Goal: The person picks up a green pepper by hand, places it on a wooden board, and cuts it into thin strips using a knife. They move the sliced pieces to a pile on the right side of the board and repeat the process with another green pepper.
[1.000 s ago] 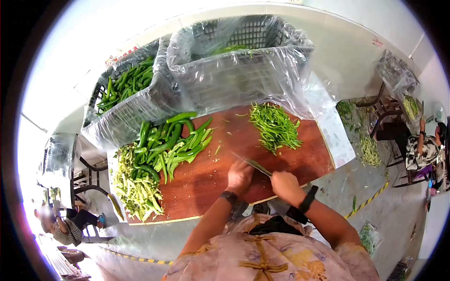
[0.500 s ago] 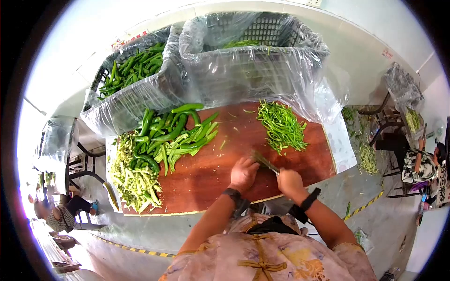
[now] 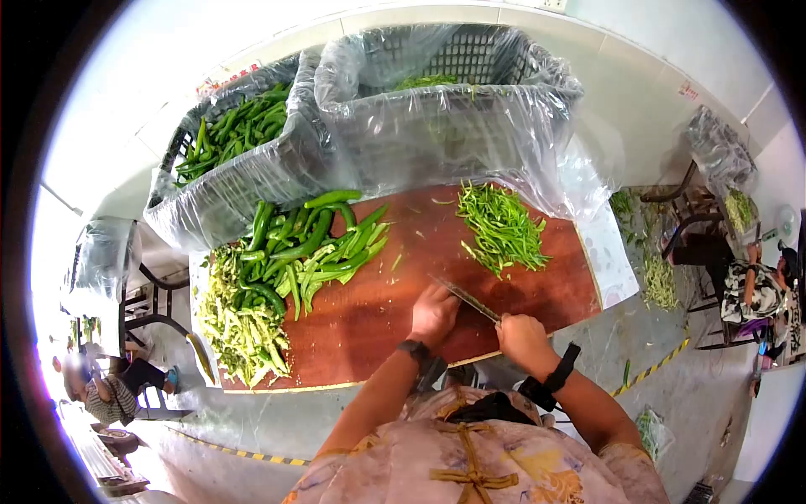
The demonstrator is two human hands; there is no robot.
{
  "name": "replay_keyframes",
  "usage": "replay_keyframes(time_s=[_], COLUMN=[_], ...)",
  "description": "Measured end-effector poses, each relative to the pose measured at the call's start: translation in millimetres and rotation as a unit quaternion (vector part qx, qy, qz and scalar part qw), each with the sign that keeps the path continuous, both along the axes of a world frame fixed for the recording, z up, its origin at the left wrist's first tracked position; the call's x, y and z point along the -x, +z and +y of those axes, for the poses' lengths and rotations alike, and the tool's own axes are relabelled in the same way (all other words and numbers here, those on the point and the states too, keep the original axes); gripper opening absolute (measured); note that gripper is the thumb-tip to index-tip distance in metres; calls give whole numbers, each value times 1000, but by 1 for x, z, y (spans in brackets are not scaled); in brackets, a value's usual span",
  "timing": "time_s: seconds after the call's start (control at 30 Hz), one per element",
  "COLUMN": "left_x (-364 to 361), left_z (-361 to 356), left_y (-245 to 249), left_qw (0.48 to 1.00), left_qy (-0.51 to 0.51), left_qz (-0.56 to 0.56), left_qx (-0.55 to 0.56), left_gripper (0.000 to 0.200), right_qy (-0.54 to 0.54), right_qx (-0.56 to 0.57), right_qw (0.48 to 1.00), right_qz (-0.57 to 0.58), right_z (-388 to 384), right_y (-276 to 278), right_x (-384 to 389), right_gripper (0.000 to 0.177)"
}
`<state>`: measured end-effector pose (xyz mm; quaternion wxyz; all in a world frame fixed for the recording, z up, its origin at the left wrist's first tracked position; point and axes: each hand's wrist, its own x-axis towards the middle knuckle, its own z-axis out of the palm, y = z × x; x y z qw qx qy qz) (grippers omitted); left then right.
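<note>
Head view: knife work at the near edge of the board.

My right grip (image 3: 522, 338) is clamped on the handle of the knife (image 3: 467, 299), its blade slanting away towards the board's middle. My left grip (image 3: 434, 312) sits curled just beside the blade, touching the board (image 3: 378, 323); whether it pins anything I cannot tell. Sliced strips (image 3: 502, 227) are heaped at the far right corner, whole green peppers (image 3: 311, 245) towards the far left, and pale trimmings (image 3: 238, 326) along the left edge. Two plastic-lined crates (image 3: 457, 126) stand beyond the far edge.
</note>
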<state>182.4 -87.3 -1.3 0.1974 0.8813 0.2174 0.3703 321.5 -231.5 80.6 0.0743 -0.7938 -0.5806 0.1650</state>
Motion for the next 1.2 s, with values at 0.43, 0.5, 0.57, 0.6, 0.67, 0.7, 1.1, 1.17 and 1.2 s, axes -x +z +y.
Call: replay_keyframes(time_s=[0.43,0.5,0.57,0.6,0.67,0.7,1.1,1.17,1.2], left_x=[3,0,1,1,2,3,3,2,1], left_z=[1,-1,-1,-2,-3,-3,-2,1,2], left_y=[-6,-6,-9,-5,5,6,-6,-3,-4], left_qw=[999,999,998,998,999,999,1000,999,1000], left_qy=[-17,-13,3,1,7,4,-4,-13,-9], left_qz=[-4,-9,-35,-36,-11,-12,-4,-10,-9], left_qx=[37,49,43,44,32,31,29,29,26], left_gripper=[14,16,15,15,10,10,9,12,12], right_qy=[15,9,-32,-30,-20,-10,9,24,14], right_qx=[-56,-63,-44,-40,-19,1,27,-4,-18], right_qw=[998,998,999,999,1000,1000,1000,1000,1000], right_qz=[-16,-21,-2,11,9,9,7,10,5], right_z=[75,61,46,37,20,13,24,46,61], right_y=[-35,-29,-22,-18,-1,2,-17,-25,-26], right_x=[4,-3,-7,-6,2,5,3,6,7], right_gripper=[20,20,21,22,22,22,22,22,22])
